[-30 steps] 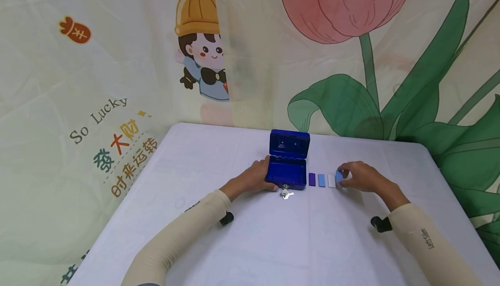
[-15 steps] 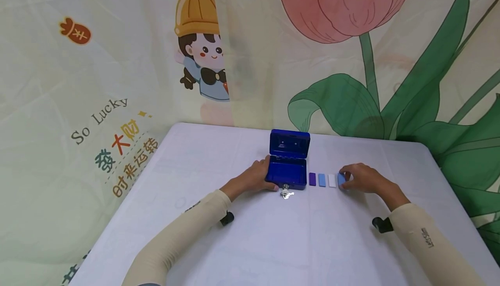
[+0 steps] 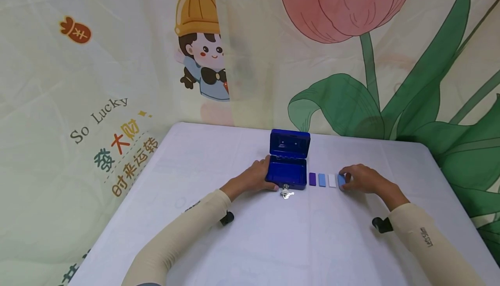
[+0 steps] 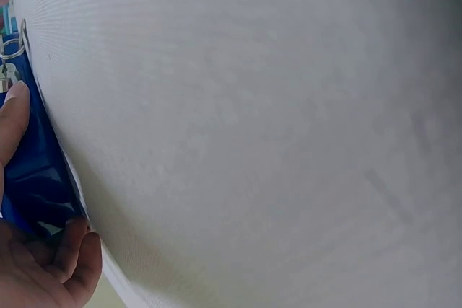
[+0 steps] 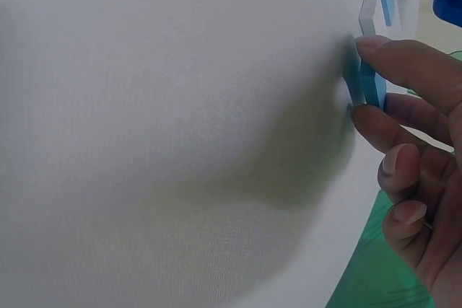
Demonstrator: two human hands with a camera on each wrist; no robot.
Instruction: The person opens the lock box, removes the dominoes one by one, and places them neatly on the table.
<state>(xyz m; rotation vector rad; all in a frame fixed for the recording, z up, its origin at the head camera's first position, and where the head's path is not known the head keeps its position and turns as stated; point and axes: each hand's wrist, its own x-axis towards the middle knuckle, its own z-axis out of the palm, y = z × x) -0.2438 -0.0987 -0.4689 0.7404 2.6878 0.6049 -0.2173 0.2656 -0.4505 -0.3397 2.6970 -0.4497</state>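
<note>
In the head view, a small blue cash box (image 3: 297,186) stands with its lid raised. My left hand (image 3: 255,176) grips its left side, thumb at the front corner and fingers behind. Keys (image 3: 287,195) hang from the front lock. To the right of the box lie a purple block (image 3: 312,179), a light blue block (image 3: 322,180) and a white block (image 3: 332,181), set in a row. At the row's right end, my right hand (image 3: 362,178) pinches another light blue block (image 5: 372,86) between thumb and fingertips, close over the cloth.
A white cloth covers the table (image 3: 242,242), whose back edge meets a printed curtain (image 3: 250,51) with a tulip and a cartoon figure. Dark wrist cameras (image 3: 382,224) sit under both sleeves.
My right hand has shifted slightly right and down with the light blue block, opening a small gap beside the white one. The left hand and the box have stayed put.
</note>
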